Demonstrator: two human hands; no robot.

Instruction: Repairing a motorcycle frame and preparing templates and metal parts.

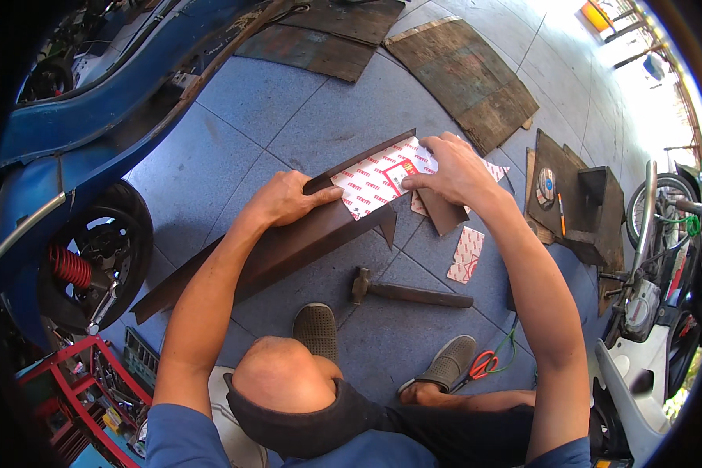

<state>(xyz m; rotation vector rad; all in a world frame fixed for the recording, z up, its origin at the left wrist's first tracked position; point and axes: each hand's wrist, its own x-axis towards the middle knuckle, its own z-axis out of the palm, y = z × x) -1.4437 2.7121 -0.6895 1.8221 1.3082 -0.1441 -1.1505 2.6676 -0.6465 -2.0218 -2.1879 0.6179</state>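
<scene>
A long brown sheet-metal channel [288, 249] lies slantwise before me, its far end up to the right. Across that end lies a white card [366, 187] printed in red. My left hand [282, 201] is closed round the channel's upper edge, thumb by the card's left border. With thumb and bent fingers, my right hand [454, 173] grips the card's right part; the fingertips are partly hidden. Below that hand a small brown metal piece [443, 214] shows beside more printed card. A loose card offcut [466, 254] and a hammer [409, 294] lie nearer me on the floor.
Red-handled scissors [485, 364] lie by my right foot. A blue scooter body [93, 129] and wheel [101, 257] stand left, above a red tool tray [70, 382]. Wooden boards [464, 82], a cutting disc [546, 186] and a dark box [597, 214] lie beyond; a motorcycle [643, 296] stands right.
</scene>
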